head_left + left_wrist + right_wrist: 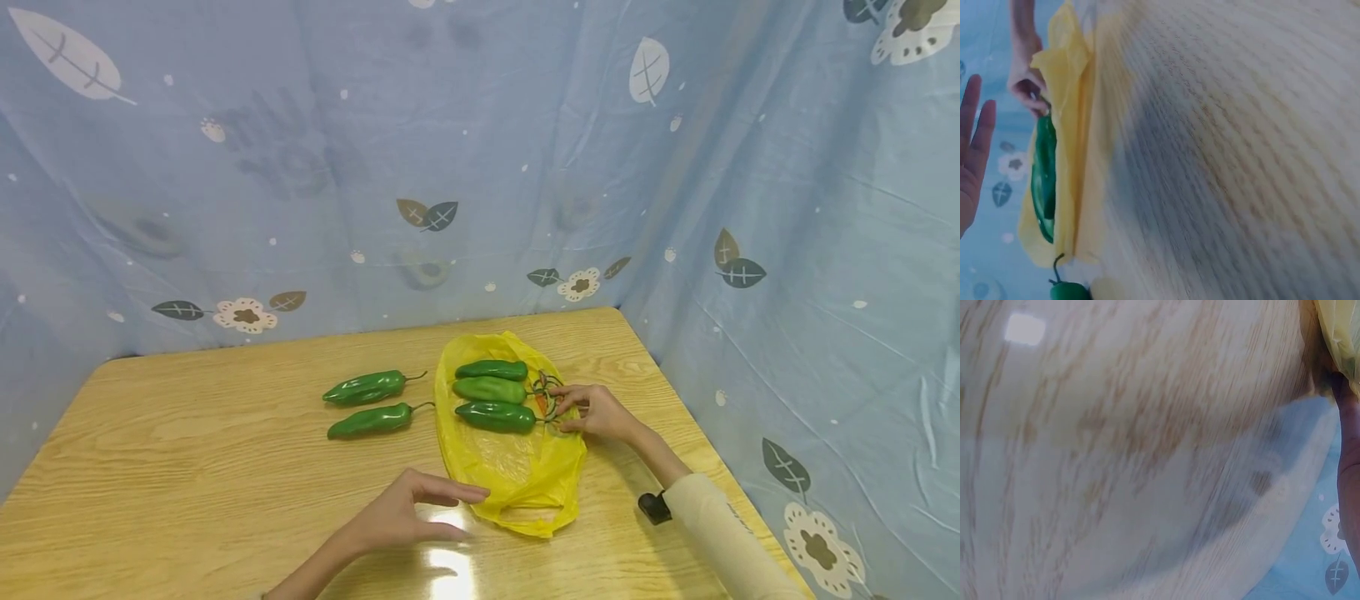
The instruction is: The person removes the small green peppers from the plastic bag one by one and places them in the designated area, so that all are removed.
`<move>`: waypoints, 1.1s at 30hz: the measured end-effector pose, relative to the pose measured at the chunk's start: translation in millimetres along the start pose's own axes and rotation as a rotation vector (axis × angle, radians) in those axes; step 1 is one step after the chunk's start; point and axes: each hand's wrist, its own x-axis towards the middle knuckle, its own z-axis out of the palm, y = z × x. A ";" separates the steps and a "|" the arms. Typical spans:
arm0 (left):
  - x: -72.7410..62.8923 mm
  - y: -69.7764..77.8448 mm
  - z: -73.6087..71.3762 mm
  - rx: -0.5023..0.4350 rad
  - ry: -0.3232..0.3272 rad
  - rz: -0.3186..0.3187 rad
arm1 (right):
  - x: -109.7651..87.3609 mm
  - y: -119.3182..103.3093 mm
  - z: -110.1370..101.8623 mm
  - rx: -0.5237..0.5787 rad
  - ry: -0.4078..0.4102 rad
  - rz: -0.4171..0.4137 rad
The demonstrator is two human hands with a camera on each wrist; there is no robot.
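Observation:
Three green chili peppers lie side by side on a yellow plastic bag (555,483), stems to the right. My right hand (600,410) is at those stems on the bag's right side, fingers bent and thumb tip at the stem of the nearest green pepper (495,417), which it seems to pinch. In the left wrist view, its fingertips come together at a pepper's stem end. My left hand (408,512) hovers by the bag's near left edge, fingers extended, thumb apart, holding nothing. Two more green peppers, a far one (365,387) and a near one (371,422), lie left of the bag.
The wooden table (187,450) bears the bag and peppers. A blue patterned curtain (300,167) hangs behind it and along the right side. A small black device (655,507) sits at my right wrist. The bag's handle loop faces the near edge.

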 end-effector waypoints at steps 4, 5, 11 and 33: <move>9.7 -3.6 -0.3 0.058 -0.045 0.064 | 0.2 -0.8 0.2 -0.015 0.003 -0.002; 12.8 -5.6 -1.3 0.065 -0.059 0.082 | -0.1 -1.1 -0.1 -0.017 0.003 -0.002; 33.7 -20.2 -11.9 0.058 -0.099 0.088 | -1.1 -0.9 -0.6 -0.010 0.004 -0.008; 115.1 -67.4 -74.1 0.232 -0.010 -0.225 | -0.3 -8.7 -2.0 -0.004 -0.001 -0.010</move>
